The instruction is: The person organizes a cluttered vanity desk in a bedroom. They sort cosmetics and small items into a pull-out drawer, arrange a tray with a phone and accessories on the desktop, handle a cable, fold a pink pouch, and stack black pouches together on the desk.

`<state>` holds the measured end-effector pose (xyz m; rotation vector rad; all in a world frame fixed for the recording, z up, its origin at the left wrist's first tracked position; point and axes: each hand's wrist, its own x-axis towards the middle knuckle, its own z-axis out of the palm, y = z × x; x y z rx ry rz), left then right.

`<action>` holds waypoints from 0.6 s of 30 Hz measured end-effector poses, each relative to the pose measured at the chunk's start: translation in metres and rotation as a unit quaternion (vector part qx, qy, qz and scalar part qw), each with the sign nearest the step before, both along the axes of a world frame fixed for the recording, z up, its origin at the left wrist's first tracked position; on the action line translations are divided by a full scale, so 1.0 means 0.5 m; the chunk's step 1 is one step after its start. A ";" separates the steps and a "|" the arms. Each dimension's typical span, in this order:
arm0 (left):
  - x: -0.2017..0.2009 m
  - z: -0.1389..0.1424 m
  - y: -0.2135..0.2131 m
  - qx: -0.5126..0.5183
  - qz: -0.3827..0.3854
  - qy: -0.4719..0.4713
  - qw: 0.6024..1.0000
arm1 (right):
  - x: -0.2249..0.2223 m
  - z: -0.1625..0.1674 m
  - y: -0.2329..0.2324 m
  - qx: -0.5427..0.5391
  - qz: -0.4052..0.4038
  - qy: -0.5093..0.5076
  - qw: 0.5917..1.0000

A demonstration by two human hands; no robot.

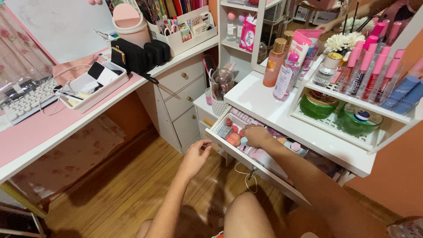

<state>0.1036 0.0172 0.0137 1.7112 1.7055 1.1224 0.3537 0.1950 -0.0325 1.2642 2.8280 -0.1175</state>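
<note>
A white drawer (229, 147) stands pulled out from under the white vanity top (260, 103). It holds several small pink and grey makeup items in a white basket. My right hand (257, 135) reaches into the drawer, fingers curled over the items there; whether it grips one is hidden. My left hand (197, 155) hovers just left of the drawer's front corner, fingers bent toward the edge, holding nothing that I can see.
A white shelf rack (352, 103) with lip glosses and green jars stands on the vanity, bottles (282, 70) beside it. A small drawer cabinet (183, 99) stands to the left under a pink desk (39, 128) with a keyboard, tray and black bag. Wooden floor lies below.
</note>
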 end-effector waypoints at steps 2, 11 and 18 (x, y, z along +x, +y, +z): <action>0.004 0.010 -0.001 -0.017 0.003 0.002 1.000 | -0.003 0.001 -0.004 0.015 -0.030 -0.044 0.998; 0.017 0.023 -0.007 -0.019 -0.004 -0.013 1.000 | 0.001 0.021 -0.002 -0.195 -0.047 0.002 0.980; 0.011 0.012 -0.008 -0.022 0.005 -0.004 1.000 | 0.000 -0.009 0.004 -0.153 -0.053 -0.019 0.987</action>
